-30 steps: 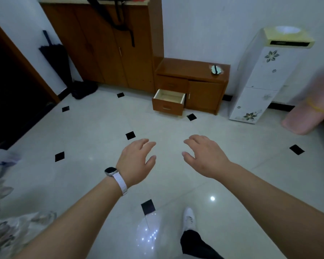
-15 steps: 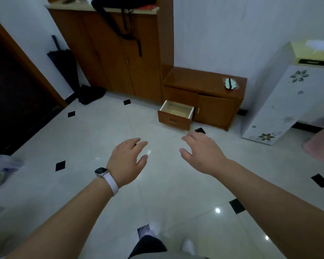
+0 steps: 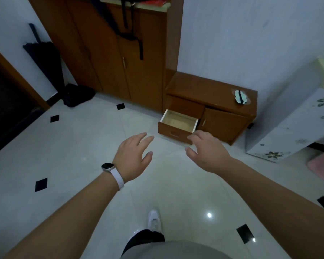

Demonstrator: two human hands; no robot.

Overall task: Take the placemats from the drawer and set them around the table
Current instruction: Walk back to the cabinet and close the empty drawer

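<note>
Drawer (image 3: 171, 132) stands pulled out of the low cabinet (image 3: 209, 90) against the wall, pale bottom showing. Over the tiled floor (image 3: 82, 146), the left hand (image 3: 132, 157) and right hand (image 3: 207, 150) hover before it, fingers loosely spread, holding nothing.

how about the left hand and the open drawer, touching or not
Apart. The head view shows bare floor tile between the left hand and the drawer front.

The right hand (image 3: 208, 152) hides the near right corner of the drawer (image 3: 178, 122). Far right of the drawer, a pink object (image 3: 322, 166) is blurred and cut off at the edge. Behind the drawer, a small teal item (image 3: 240, 96) is too small to identify.
</note>
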